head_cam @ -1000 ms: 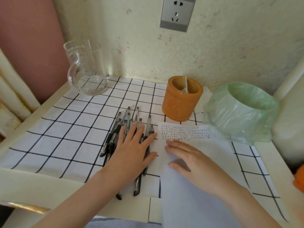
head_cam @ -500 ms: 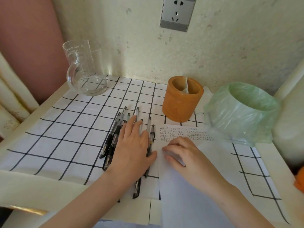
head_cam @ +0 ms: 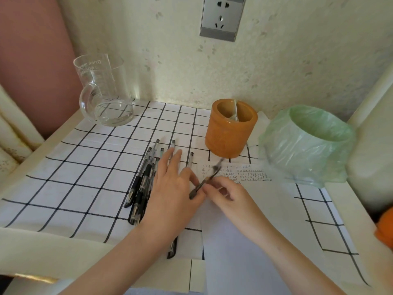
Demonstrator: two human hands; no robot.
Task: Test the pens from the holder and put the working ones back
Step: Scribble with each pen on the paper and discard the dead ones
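The orange holder (head_cam: 230, 133) stood at the back of the desk (head_cam: 49, 250). No pen showed above its rim, and only a divider could be seen inside, so by that nothing had yet been returned to it. In front of the holder and to its left, a bunch of black pens (head_cam: 143, 184) lay side by side on the checked cloth (head_cam: 70, 173). The job looked early: most of the testing, and all of the putting back, seemed left to do. Directly in front of the holder lay a sheet of paper (head_cam: 244, 241) with rows of small written marks along the edge nearest the holder. I cannot tell whether they came from this testing.

The left hand (head_cam: 172, 188) lay flat over the bunch, in front-left of the holder, with its fingers straight and gripping nothing. The right hand (head_cam: 228, 195), in front of the holder over the paper, pinched one pen (head_cam: 204, 184) between thumb and fingertips. That pen was tilted, with its blurred far end pointing toward the holder. Its near end was touching or just beside the left thumb; I cannot tell which. I judged it the pen about to be tried on the paper. The two hands sat close together.
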